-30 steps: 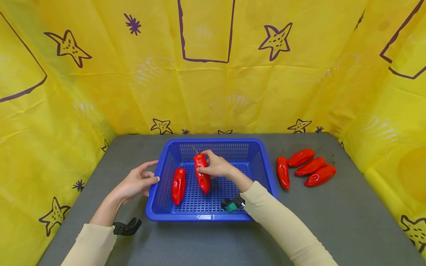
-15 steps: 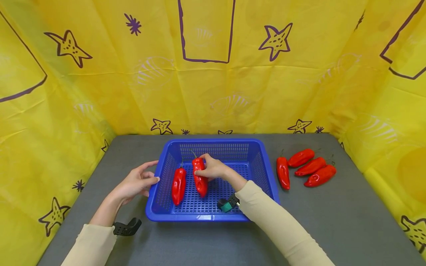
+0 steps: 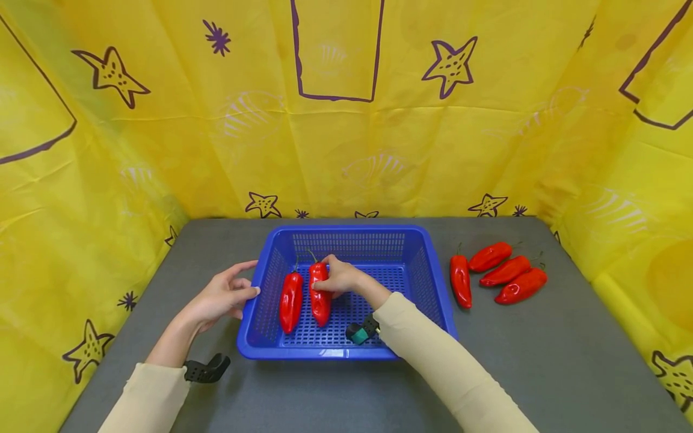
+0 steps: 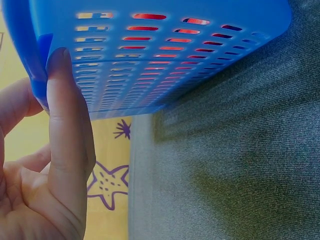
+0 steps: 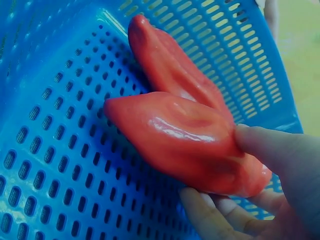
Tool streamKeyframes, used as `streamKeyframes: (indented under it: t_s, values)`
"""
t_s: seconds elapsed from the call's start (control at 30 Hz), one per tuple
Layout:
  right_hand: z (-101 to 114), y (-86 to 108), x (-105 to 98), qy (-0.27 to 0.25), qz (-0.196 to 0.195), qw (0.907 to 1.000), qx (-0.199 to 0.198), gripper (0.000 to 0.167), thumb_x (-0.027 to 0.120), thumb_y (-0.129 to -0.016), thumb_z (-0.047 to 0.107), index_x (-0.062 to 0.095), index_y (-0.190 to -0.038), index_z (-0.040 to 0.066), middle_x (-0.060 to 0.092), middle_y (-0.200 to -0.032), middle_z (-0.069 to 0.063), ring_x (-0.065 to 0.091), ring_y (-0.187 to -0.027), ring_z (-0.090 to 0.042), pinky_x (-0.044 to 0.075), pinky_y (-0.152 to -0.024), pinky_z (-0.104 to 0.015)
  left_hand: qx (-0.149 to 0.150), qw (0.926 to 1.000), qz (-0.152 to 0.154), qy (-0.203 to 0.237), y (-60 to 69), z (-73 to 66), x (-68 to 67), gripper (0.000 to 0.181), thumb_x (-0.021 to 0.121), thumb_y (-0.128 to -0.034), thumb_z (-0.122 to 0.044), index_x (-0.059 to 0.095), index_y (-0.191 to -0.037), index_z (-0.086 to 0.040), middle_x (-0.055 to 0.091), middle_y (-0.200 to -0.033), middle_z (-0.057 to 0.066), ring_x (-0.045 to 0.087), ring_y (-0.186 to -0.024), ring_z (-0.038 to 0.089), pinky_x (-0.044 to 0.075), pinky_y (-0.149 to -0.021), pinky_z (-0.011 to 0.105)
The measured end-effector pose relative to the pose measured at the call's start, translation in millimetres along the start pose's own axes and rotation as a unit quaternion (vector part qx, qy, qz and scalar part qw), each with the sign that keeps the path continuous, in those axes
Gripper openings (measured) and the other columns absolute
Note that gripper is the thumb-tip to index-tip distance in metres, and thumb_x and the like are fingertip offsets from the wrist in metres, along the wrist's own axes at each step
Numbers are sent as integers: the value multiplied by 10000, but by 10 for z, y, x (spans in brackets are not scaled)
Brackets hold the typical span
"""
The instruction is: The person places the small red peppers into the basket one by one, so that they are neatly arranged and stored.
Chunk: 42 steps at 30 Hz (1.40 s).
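Note:
Inside the blue plastic basket (image 3: 335, 353), my right hand (image 3: 342, 278) grips a red pepper (image 3: 320, 300) between thumb and fingers. The right wrist view shows that pepper (image 5: 180, 145) low over the slotted floor, its stem end toward my palm. Just left of it in the head view, a second red pepper (image 3: 291, 304) lies in the basket, stem pointing away. My left hand (image 3: 219, 297) holds the basket's left rim. Up close in the left wrist view, the left thumb (image 4: 67, 125) lies against the outer side below the rim; some fingertips are hidden.
Several red peppers (image 3: 506, 272) lie on the grey table (image 3: 520, 355) to the right of the basket. A yellow patterned cloth (image 3: 346, 144) hangs behind the table and along both sides.
My right hand has moved left and slightly toward me with the pepper, lowering it beside the other pepper in the basket. The left hand has stayed at the rim.

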State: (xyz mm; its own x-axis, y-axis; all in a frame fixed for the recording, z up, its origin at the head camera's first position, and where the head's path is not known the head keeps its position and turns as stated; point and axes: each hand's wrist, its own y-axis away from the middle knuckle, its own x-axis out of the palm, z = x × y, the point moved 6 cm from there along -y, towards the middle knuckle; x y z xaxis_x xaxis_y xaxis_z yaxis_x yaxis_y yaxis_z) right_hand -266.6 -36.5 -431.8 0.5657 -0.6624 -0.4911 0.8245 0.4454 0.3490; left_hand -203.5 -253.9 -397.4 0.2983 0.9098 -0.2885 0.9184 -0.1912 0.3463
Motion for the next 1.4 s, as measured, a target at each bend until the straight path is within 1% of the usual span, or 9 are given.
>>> streamKeyframes:
  t_s: [0.33, 0.47, 0.67, 0.77, 1.07, 1.3, 1.4]
  values:
    - [-21, -37, 60, 219, 113, 9996, 150, 572, 682, -824, 206, 366, -1270, 37, 555, -1070, -167, 624, -746, -200, 572, -650, -322, -30, 10000, -17, -6, -4, 1, -4, 727, 621, -877, -153, 184, -1456, -109, 596, -919, 159, 654, -769, 253, 566, -652, 430]
    - [-3, -31, 75, 283, 140, 9994, 157, 581, 682, -822, 214, 365, -1272, 29, 558, -1069, -162, 617, -754, -202, 572, -646, -323, -16, 10000, -29, -38, -7, 5, -6, 726, 621, -877, -155, 185, -1456, -109, 598, -919, 156, 654, -766, 249, 567, -646, 423]
    - [4, -28, 90, 473, 125, 9985, 237, 607, 687, -815, 257, 378, -1279, 19, 558, -1066, -147, 591, -770, -192, 567, -614, -319, 70, 9999, 61, 125, -18, 8, 9, 713, 610, -881, -128, 186, -1453, -98, 597, -909, 167, 654, -754, 269, 563, -638, 455]
    - [4, -32, 101, 398, 129, 9988, 272, 601, 690, -812, 252, 384, -1270, 11, 554, -1053, -142, 600, -765, -196, 568, -612, -316, 83, 9998, 76, 152, -18, 7, 11, 714, 611, -881, -128, 185, -1453, -97, 597, -907, 168, 655, -750, 272, 562, -638, 460]
    - [21, -41, 153, 293, 193, 9989, 311, 560, 686, -816, 235, 411, -1248, 8, 549, -959, -108, 628, -705, -215, 571, -594, -322, 76, 9999, 61, 134, -12, 9, 8, 715, 614, -880, -136, 188, -1453, -101, 595, -914, 171, 655, -755, 271, 563, -640, 458]
    - [31, -45, 190, 182, 257, 9986, 414, 576, 663, -834, 229, 379, -1288, 17, 529, -805, -87, 588, -625, -204, 574, -626, -360, 70, 9999, 67, 115, -14, 12, 5, 715, 617, -878, -139, 191, -1452, -100, 597, -915, 167, 652, -756, 264, 564, -639, 450]
    - [38, -40, 191, 154, 258, 9987, 421, 578, 660, -837, 227, 373, -1296, 24, 522, -779, -87, 576, -608, -199, 574, -620, -365, 69, 9999, 75, 114, -14, 13, 4, 718, 618, -878, -143, 189, -1452, -102, 598, -917, 168, 652, -756, 263, 564, -639, 448]
